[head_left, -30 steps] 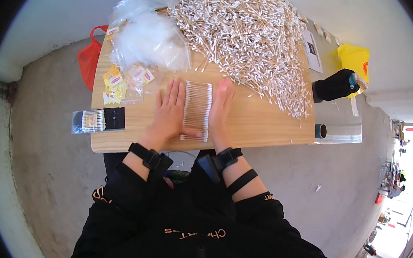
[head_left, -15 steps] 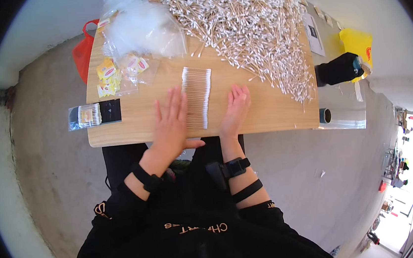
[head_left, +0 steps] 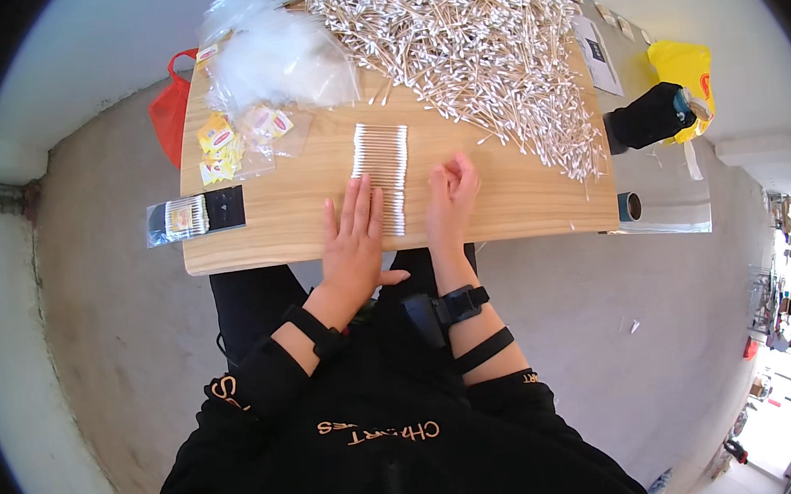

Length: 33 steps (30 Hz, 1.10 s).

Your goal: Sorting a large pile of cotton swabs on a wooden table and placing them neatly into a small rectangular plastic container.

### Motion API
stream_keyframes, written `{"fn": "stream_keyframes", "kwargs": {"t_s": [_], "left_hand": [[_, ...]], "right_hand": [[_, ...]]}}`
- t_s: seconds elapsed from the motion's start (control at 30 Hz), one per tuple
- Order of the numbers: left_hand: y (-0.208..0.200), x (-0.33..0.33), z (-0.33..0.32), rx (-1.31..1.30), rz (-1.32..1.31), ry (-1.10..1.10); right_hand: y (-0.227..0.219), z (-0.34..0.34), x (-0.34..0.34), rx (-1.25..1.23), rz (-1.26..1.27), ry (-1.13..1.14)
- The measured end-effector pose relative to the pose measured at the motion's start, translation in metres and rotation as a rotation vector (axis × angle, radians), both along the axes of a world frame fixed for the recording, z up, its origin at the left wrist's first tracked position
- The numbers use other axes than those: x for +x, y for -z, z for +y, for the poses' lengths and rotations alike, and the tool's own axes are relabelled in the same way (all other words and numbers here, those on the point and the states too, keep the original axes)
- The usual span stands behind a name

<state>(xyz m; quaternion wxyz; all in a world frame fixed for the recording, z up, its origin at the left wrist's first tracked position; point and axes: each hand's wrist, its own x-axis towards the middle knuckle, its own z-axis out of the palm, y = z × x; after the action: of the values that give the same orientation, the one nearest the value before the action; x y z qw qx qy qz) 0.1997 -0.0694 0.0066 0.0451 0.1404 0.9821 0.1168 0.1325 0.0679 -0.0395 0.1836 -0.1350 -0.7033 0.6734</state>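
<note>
A narrow row of cotton swabs [head_left: 380,148] lies side by side on the wooden table [head_left: 516,212], in a column running away from me. My left hand [head_left: 351,256] is flat and its fingers are stretched out, with the fingertips over the lower left of the row. To the right of the row, apart from it, my right hand [head_left: 451,199] rests with its fingers curled in; whatever may be inside them is hidden. A big heap of loose cotton swabs [head_left: 471,44] covers the far right of the table.
Clear plastic bags [head_left: 278,63] lie at the far left, with small yellow cards [head_left: 222,149] in front. A filled swab packet [head_left: 185,218] sits at the left edge. A red bag [head_left: 175,116] hangs beyond it. At right stand a black-covered bottle [head_left: 647,118] and a yellow bag [head_left: 684,76].
My left hand has slid right, onto the lower end of the swab row. My right hand's fingers have curled in more. The whole view has shifted slightly.
</note>
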Motion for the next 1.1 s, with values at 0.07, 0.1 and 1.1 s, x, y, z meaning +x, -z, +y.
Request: {"fn": "stream_keyframes", "kwargs": {"t_s": [0.07,0.1,1.1], "left_hand": [[0.0,0.001,-0.001,0.039,0.001,-0.003],[0.0,0.001,-0.001,0.037,0.006,-0.002],[0.019,0.023,-0.023,0.008,0.175,-0.076]], "right_hand": [[-0.006,0.006,0.003,0.082,-0.039,-0.077],[-0.01,0.007,0.005,0.173,-0.082,-0.153],[-0.012,-0.074,0.059,0.11,-0.031,-0.191]]}}
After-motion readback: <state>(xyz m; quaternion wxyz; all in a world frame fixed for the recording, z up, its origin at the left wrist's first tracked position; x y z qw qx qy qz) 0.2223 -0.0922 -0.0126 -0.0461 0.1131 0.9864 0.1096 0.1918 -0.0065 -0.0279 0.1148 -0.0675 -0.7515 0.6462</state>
